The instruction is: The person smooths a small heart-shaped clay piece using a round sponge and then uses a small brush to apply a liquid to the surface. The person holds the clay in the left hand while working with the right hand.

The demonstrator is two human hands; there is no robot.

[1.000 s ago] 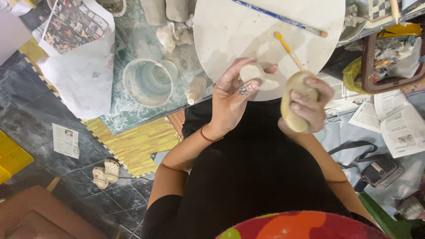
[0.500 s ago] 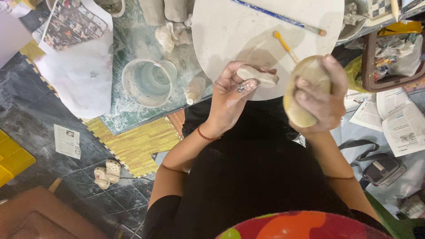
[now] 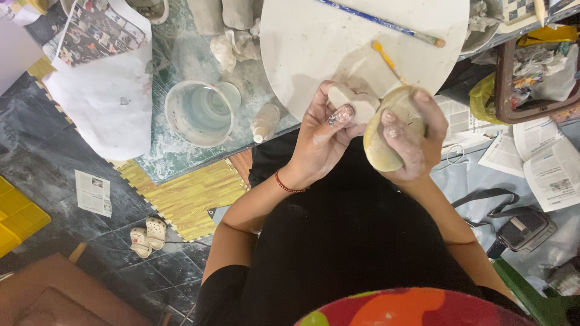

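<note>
Standing right over them: the left hand is curled around a small pale clay piece, thumb pressed on top, fingers wrapped under so most of the piece is hidden. The right hand is closed around a rounded yellowish sponge, and its fingers cover the sponge's upper part. Both sit just at the near edge of the round white board on the desk. A yellow-handled brush lies on the board, its tip lost behind the hands. A blue-handled brush lies further back. The water cup stands left of the board; what's in it is hard to make out.
</note>
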